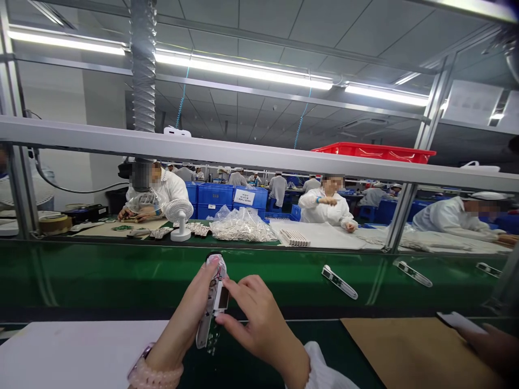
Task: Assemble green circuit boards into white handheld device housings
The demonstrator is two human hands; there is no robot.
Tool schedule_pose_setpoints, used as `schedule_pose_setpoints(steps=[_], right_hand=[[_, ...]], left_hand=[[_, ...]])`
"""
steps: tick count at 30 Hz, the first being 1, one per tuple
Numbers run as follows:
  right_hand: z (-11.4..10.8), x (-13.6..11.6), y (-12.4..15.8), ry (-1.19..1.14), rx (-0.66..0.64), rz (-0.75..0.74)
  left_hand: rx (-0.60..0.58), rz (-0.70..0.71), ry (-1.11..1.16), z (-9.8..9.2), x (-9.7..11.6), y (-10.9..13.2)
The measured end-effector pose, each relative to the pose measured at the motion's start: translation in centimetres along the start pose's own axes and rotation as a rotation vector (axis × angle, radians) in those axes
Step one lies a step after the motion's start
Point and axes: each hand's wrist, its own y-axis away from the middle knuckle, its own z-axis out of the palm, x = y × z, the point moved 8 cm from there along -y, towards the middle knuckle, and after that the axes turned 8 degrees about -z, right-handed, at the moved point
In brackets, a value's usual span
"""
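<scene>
Left hand (184, 308) wrapped around white plastic housing (212, 300), wires exposed, held above green conveyor surface (267, 283). Right hand (261, 321) narrow, fingertips touching housing. Similar white parts (339, 282) lying on conveyor, right of housing.

Aluminium crossbar (259, 151) beyond green conveyor (121, 275)

Green conveyor belt (101, 275) carrying three white housings (339, 282)

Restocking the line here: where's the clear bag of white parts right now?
In the head view, the clear bag lies on the far bench, beyond the green belt, just right of the white desk fan.
</scene>
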Motion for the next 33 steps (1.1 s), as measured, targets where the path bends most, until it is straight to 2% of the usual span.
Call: schedule_pose_setpoints(steps=[5,9,13,19,21,23,25,28,33], right_hand=[[-0.2,-0.9,-0.3,0.063,-0.004,-0.048],[-0.5,-1.0,-0.3,0.045,-0.024,-0.024],[-0.7,-1.6,-0.5,0.139,-0.038,-0.065],[-0.7,-2.3,-0.7,0.206,-0.020,-0.113],[-0.7,-2.5,-0.7,0.194,-0.010,-0.118],[-1.0,-2.2,-0.4,0.102,0.021,-0.093],[-1.2,-1.5,-0.1,-0.089,0.071,-0.018],[-1.0,-0.2,0.6,-0.380,0.137,0.099],[-0.3,0.6,1.0,-0.542,0.160,0.153]], left_hand=[[0.023,0.077,-0.093,-0.3,1.2,0.4],[-0.036,0.138,-0.233,0.1,2.1,1.4],[-0.108,0.193,-0.300,0.4,2.6,1.8],[-0.135,0.174,-0.163,0.5,2.2,0.9],[-0.176,0.174,-0.089,0.7,2.1,0.9],[-0.256,0.183,-0.018,1.1,2.0,1.2],[-0.342,0.208,-0.018,1.2,2.1,1.8],[-0.424,0.200,-0.186,1.4,2.2,2.9],[-0.366,0.173,-0.513,1.6,2.3,4.2]])
